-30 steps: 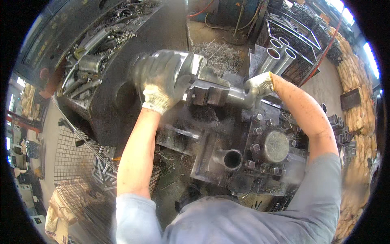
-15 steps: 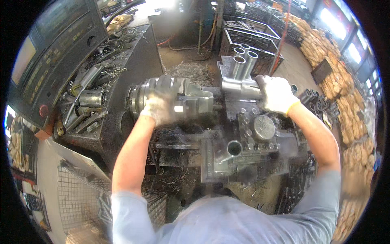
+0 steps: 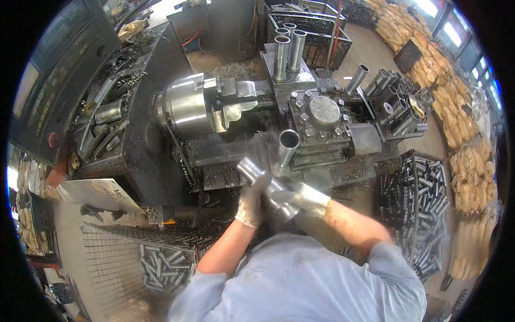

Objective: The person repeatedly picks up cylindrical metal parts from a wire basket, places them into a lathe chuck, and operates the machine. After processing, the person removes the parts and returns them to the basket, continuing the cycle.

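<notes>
Close to my body, both gloved hands are closed around a shiny metal tube, tilted with its upper end to the left. My left hand wraps the tube's middle. Lower down, my right hand grips it and is slightly smeared by motion; the fingers partly hide the tube. Just beyond the hands, another tube stands upright beside the lathe's bolted tool post. To the left of that is the lathe chuck, its stepped jaws facing right with no tube between them.
Several tubes stand on the carriage behind the tool post. More tubes crowd a rack at right. Wire bins hold short metal pieces at lower left and right. A control panel rises at left; stacked sacks line the right.
My left hand has left the chuck and my right hand has come back from the carriage. Both now hold a tube near my body. The head view has shifted.
</notes>
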A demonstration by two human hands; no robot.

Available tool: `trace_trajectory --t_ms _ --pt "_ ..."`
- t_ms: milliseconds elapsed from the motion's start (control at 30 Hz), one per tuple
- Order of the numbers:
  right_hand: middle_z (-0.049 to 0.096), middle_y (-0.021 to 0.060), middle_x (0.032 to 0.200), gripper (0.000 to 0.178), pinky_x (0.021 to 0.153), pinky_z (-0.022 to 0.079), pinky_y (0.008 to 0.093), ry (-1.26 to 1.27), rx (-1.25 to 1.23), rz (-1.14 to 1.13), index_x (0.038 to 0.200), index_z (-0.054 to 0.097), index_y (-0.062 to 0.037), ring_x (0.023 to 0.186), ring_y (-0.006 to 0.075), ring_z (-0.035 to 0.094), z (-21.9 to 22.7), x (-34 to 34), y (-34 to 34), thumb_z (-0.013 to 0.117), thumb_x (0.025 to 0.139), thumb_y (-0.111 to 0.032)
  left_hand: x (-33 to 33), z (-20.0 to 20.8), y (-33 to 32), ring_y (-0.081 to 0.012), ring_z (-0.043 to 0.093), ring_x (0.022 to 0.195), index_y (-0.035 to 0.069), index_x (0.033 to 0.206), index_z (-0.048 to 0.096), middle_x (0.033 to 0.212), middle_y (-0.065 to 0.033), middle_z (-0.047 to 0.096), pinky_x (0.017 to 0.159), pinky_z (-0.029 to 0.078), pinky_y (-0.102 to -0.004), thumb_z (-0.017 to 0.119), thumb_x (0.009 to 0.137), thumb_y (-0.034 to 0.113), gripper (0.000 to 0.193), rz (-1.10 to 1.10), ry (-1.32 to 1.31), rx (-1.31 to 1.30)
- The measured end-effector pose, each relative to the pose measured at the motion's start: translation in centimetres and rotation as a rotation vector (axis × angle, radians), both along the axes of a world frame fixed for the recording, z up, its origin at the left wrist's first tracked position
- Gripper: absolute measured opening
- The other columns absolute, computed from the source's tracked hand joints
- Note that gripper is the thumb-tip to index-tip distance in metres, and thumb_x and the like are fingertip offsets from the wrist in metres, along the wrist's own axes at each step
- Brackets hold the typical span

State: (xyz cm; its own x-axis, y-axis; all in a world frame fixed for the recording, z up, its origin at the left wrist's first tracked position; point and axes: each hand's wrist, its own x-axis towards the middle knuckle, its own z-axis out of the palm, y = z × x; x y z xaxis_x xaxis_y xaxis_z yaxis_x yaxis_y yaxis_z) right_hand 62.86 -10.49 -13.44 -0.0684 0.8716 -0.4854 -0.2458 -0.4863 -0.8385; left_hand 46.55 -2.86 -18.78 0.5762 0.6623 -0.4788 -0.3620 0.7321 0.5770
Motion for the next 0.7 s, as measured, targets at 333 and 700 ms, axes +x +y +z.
trace_trajectory --t_ms 333,700 --pt "0.076 0.0121 0.097 0.068 0.082 0.059 0.0352 -0.186 0.136 0.303 0.125 0.068 0.0015 0.089 0.0195 0.073 -9.2 3.3 -2.4 0.086 0.076 -0.042 -2.2 -5.3 -1.5 -0.0259 0.067 0.112 0.006 0.127 0.066 0.119 -0.0103 0.069 0.101 0.053 -0.0442 0.059 0.101 0.031 0.037 0.232 -0.219 -0.134" --pt "0.077 0.0088 0.090 0.029 0.077 0.062 0.0337 -1.009 0.312 -0.219 0.108 0.071 -0.0059 0.083 0.0169 0.076 -1.3 10.6 -4.6 0.084 0.083 -0.016 2.4 -0.4 1.5 -0.0233 0.073 0.096 0.003 0.151 0.047 0.116 -0.0133 0.074 0.087 0.063 -0.0354 0.102 0.069 0.022 0.101 0.050 0.693 1.260"
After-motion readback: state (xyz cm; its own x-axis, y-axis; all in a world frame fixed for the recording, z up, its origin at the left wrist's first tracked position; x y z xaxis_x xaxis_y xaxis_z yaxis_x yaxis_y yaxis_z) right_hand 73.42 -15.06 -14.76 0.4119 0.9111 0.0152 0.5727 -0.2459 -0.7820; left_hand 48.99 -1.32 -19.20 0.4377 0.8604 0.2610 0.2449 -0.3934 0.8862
